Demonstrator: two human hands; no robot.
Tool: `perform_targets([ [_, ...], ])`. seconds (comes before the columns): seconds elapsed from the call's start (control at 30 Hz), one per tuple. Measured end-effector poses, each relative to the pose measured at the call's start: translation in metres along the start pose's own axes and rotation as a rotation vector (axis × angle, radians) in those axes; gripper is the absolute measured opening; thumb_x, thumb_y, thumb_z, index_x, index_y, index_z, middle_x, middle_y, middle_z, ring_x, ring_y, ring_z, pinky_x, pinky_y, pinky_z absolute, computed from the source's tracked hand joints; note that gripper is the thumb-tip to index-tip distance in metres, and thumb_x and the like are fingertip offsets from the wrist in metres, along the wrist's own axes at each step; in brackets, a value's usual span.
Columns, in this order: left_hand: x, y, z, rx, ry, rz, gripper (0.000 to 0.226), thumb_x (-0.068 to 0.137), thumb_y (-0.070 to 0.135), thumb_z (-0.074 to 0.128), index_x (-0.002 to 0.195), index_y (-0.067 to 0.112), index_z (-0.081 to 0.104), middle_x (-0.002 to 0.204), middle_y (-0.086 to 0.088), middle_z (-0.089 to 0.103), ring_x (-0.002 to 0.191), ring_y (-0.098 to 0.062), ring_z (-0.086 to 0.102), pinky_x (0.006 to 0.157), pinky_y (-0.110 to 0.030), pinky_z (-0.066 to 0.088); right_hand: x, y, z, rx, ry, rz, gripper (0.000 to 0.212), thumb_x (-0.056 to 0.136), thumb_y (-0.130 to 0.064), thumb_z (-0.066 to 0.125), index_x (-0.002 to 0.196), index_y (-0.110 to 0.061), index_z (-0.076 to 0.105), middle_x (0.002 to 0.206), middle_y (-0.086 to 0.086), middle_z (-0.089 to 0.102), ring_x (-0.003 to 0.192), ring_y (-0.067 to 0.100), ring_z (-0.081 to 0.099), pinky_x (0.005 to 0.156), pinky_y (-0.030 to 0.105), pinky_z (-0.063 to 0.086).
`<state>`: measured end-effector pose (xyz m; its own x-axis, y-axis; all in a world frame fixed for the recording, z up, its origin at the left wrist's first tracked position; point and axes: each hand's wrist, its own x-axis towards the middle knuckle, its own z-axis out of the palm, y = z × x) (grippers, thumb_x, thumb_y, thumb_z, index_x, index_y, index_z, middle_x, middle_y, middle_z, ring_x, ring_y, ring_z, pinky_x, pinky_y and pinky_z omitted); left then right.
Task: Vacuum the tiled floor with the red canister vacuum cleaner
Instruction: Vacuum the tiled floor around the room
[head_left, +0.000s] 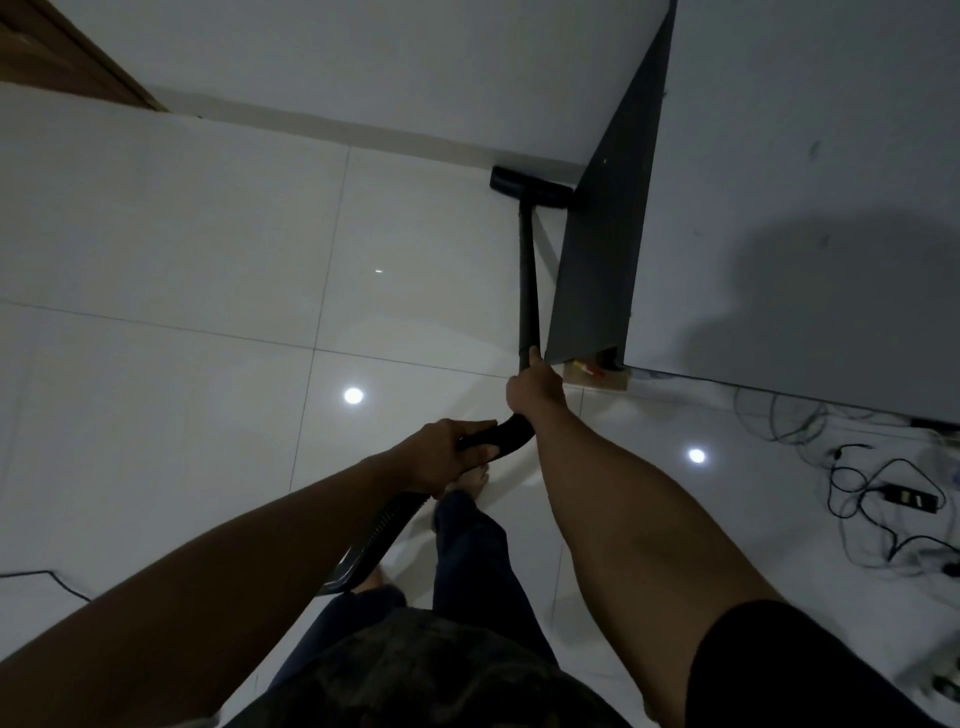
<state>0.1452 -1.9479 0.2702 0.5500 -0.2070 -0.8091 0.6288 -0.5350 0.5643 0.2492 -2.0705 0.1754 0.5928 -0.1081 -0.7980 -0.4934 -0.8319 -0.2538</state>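
Observation:
A black vacuum wand (528, 275) runs away from me across the glossy white tiled floor (208, 260). Its black floor head (530, 187) rests flat on the tiles where the far wall meets a dark grey cabinet side. My right hand (535, 389) is wrapped around the lower end of the wand. My left hand (447, 454) grips the curved black handle (498, 436) behind it. The ribbed black hose (379, 530) drops from the handle past my legs. The red canister is out of sight.
A dark grey cabinet panel (608, 223) and a large white surface (805, 182) stand right of the wand. Tangled black cables and a power adapter (904, 499) lie on the floor at right. A thin cord (52, 579) crosses the left edge. A wooden door frame (67, 52) is top left.

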Motion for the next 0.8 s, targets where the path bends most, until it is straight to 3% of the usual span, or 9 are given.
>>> perform_targets([
  [0.1,-0.004,-0.001,0.001,-0.005,0.020,0.007,0.054,0.102,0.038,0.050,0.153,0.025,0.035,0.128,-0.015,0.063,0.106,-0.029,0.064,0.079,-0.024,0.043,-0.003,-0.003,-0.002,-0.010,-0.015,-0.002,0.070,0.097,-0.009,0.044,0.158,-0.033,0.017,0.139,0.012,0.052,0.116,0.032,0.057,0.078,0.032,0.044],
  [0.23,-0.015,-0.006,0.000,0.004,0.057,0.002,0.055,0.102,0.040,0.051,0.153,0.028,0.035,0.091,0.005,0.064,0.072,-0.011,0.064,0.063,-0.015,0.045,-0.014,-0.005,0.000,0.059,0.008,-0.022,0.066,0.099,-0.014,0.047,0.157,-0.031,0.021,0.144,0.011,0.049,0.121,0.031,0.054,0.089,0.034,0.047],
  [0.33,-0.037,-0.014,0.005,0.006,0.050,0.014,0.055,0.103,0.038,0.050,0.154,0.024,0.034,0.125,-0.012,0.065,0.109,-0.031,0.064,0.079,-0.019,0.042,-0.036,0.001,0.013,0.093,0.021,-0.030,0.066,0.098,-0.015,0.048,0.157,-0.031,0.024,0.144,0.011,0.050,0.121,0.031,0.055,0.093,0.036,0.048],
  [0.43,-0.064,-0.030,0.015,-0.021,0.064,0.024,0.056,0.103,0.038,0.049,0.154,0.024,0.033,0.133,-0.017,0.060,0.118,-0.033,0.059,0.080,-0.022,0.041,-0.061,0.006,0.029,0.104,0.038,-0.055,0.065,0.098,-0.015,0.048,0.157,-0.030,0.024,0.142,0.011,0.051,0.120,0.031,0.055,0.088,0.033,0.047],
  [0.5,-0.085,-0.046,0.023,-0.031,0.103,0.037,0.055,0.103,0.038,0.049,0.154,0.023,0.034,0.128,-0.016,0.063,0.107,-0.028,0.065,0.078,-0.019,0.042,-0.082,0.007,0.040,0.101,0.046,-0.076,0.065,0.098,-0.015,0.048,0.157,-0.029,0.024,0.142,0.011,0.051,0.119,0.031,0.056,0.084,0.030,0.045],
  [0.6,-0.109,-0.070,0.034,-0.055,0.137,0.052,0.056,0.101,0.042,0.051,0.153,0.025,0.037,0.089,0.002,0.065,0.061,-0.002,0.060,0.056,-0.011,0.043,-0.115,0.007,0.056,0.078,0.051,-0.088,0.065,0.098,-0.016,0.049,0.157,-0.030,0.024,0.143,0.010,0.051,0.119,0.030,0.056,0.087,0.032,0.047],
  [0.67,-0.131,-0.091,0.039,-0.083,0.164,0.069,0.057,0.100,0.045,0.052,0.152,0.029,0.037,0.076,0.008,0.058,0.057,-0.009,0.059,0.050,-0.017,0.046,-0.143,0.004,0.068,0.060,0.065,-0.115,0.065,0.097,-0.016,0.049,0.156,-0.030,0.026,0.142,0.010,0.052,0.118,0.030,0.057,0.086,0.033,0.048],
  [0.8,-0.189,-0.132,0.048,-0.098,0.244,0.125,0.056,0.099,0.046,0.053,0.151,0.031,0.038,0.078,0.000,0.061,0.058,-0.012,0.056,0.050,-0.019,0.048,-0.200,-0.005,0.098,0.029,0.078,-0.209,0.060,0.099,-0.021,0.049,0.156,-0.025,0.029,0.141,0.010,0.053,0.119,0.031,0.056,0.091,0.035,0.049],
])
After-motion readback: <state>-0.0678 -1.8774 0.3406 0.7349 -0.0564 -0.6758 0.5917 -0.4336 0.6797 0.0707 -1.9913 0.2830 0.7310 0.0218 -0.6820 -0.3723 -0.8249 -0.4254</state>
